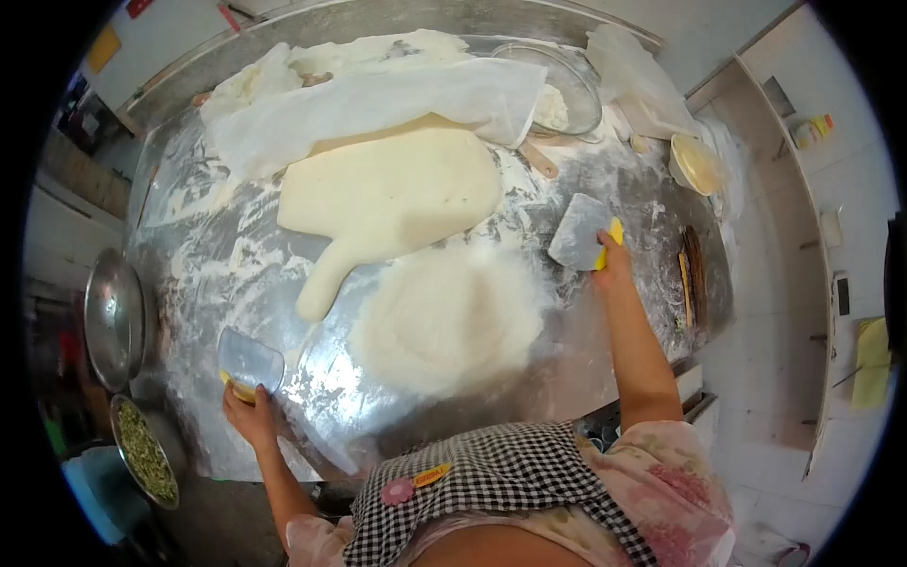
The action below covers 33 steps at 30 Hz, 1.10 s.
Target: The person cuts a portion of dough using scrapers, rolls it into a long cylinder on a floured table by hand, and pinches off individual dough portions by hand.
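My left hand (249, 416) is closed on the yellow handle of a dough scraper (251, 361), its flat blade on the floured metal table near the front left. Over to the right, my right hand (612, 260) grips a second yellow-handled scraper (579, 231), its wide blade pointing left. Between them lies a round spread of flour (449, 321). Just behind it rests a large slab of pale dough (392, 189), with a thick tongue of dough reaching toward the front left. A white cloth (378, 104) covers the dough's far edge.
At the back stands a round sieve (590, 94) with flour in it. A pale yellow bowl (696, 164) sits at the right edge, with thin sticks (693, 274) nearer me. Left of the table are a metal basin (114, 317) and a bowl of chopped greens (146, 454).
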Motion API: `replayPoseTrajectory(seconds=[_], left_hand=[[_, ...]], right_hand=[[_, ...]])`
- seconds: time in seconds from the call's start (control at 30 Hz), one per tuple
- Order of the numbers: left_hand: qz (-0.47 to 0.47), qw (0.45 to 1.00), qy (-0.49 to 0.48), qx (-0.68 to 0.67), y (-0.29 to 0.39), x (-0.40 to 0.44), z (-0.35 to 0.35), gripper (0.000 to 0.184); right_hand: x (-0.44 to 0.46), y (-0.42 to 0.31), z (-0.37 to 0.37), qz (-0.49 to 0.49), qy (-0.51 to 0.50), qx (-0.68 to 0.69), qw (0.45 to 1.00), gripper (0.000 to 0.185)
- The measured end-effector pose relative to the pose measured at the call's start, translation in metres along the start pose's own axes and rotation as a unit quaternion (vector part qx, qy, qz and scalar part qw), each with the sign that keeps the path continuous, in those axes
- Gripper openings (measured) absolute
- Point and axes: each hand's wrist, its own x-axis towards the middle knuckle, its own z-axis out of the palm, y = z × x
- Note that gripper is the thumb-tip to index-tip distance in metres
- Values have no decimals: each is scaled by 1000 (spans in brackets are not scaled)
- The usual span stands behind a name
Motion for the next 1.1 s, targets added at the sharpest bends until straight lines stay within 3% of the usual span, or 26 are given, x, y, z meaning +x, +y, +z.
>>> replayPoseTrajectory(seconds=[0.1,0.3,0.43,0.53,0.63,0.73,0.83,1.03,1.1], left_hand=[[-25,1000,-12,13,15,-1,-7,62],[-48,998,36,-4,-3,16,11,68],[-158,966,31,-200,7,22,10,71],[-247,926,31,-285,12,29,7,68],[-262,911,13,-318,4,38,10,58],[-233,917,-1,-324,2,54,13,48],[-204,920,-6,-334,39,73,12,42],[-129,899,2,-419,77,107,28,36],[-100,896,-23,-431,94,114,31,36]], right_hand=[[62,-22,-22,7,-4,0,1000,30],[107,-43,10,-31,-34,-70,997,28],[121,-33,31,-77,-41,-168,982,28],[109,-43,49,-219,-28,-394,892,19],[94,-53,65,-466,-45,-529,707,21],[67,-64,95,-485,-66,-613,621,34],[34,-62,139,-458,-93,-635,615,23],[-1,-15,222,-576,-133,-541,597,19],[-12,5,249,-590,-180,-556,558,18]])
